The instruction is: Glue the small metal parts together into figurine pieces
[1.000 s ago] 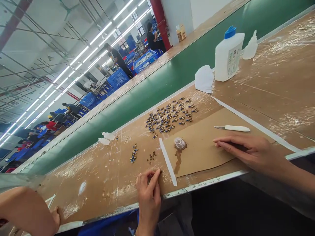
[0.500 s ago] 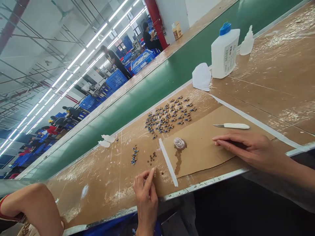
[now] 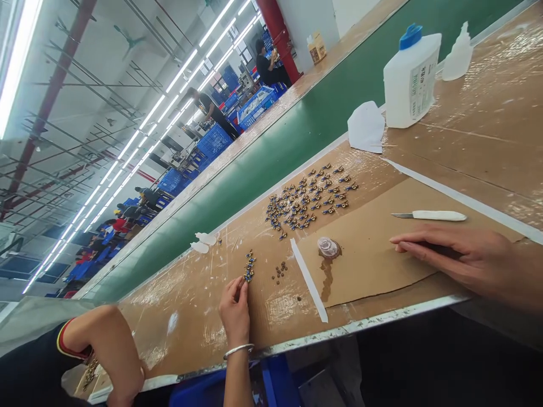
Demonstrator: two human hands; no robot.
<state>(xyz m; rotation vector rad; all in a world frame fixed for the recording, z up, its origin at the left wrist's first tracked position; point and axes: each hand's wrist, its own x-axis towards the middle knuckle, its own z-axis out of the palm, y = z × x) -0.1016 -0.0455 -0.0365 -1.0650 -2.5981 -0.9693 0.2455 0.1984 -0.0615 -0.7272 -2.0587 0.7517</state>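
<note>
On the brown table my left hand [image 3: 235, 311], with a bangle at the wrist, has its fingertips pinched together at the near end of a small group of blue-and-gold metal pieces [image 3: 249, 263]. Whatever lies between those fingertips is hidden. My right hand [image 3: 462, 257] rests over the cardboard sheet [image 3: 373, 249], thumb and fingers drawn together; anything held there is too small to make out. Just beyond it lies a white-handled knife [image 3: 439, 215]. Small brown beads [image 3: 280, 272] sit right of my left hand. A whitish round lump [image 3: 328, 247] stands on the cardboard beside a wet stain.
Many similar blue-and-gold pieces [image 3: 305, 200] are spread farther back. A blue-capped white bottle [image 3: 413, 82], a small nozzle bottle [image 3: 458, 56] and white paper [image 3: 367, 127] stand at the back right. Another person's arm [image 3: 104, 345] is at the left. A green belt [image 3: 254, 175] runs behind.
My left hand has moved left and forward, from near the brown beads to the small group of blue-and-gold pieces. My right hand keeps its place over the cardboard. The view has shifted.
</note>
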